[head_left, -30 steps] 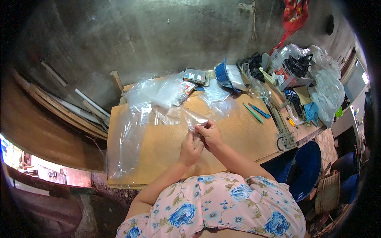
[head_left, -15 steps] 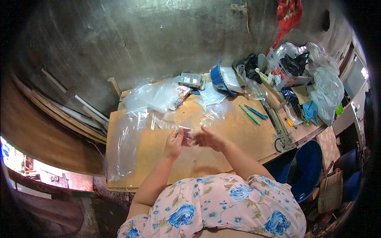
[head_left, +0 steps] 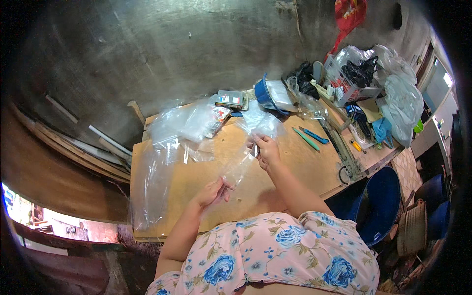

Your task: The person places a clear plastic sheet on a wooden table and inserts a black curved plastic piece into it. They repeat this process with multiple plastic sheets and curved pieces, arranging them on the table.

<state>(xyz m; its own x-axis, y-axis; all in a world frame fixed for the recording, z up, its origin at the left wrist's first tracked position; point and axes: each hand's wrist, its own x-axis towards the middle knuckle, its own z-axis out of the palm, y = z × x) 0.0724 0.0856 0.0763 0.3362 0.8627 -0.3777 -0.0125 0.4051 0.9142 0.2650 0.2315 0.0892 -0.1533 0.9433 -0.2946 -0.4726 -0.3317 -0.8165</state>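
A clear plastic bag (head_left: 236,169) stretches slantwise between my two hands over the wooden table. My left hand (head_left: 212,191) grips its nearer end, close to the table's front side. Farther away and to the right, my right hand (head_left: 266,151) pinches the other end. Behind it, more clear plastic (head_left: 258,120) lies on the board. A large clear plastic sheet (head_left: 152,189) is spread to the left of my left hand. My fingers partly hide where the bag is held.
The wooden table (head_left: 184,216) stands against a dark wall. At its back are piled clear bags (head_left: 184,125), a small box (head_left: 231,100) and a blue basin (head_left: 265,94). Two cutters, one green (head_left: 307,139) and one blue (head_left: 314,136), lie right, beside a long sealing bar (head_left: 339,147).
My hands have moved apart, the right one away from me and the left one slightly nearer. The plastic bag is now drawn out between them. The view has shifted slightly.
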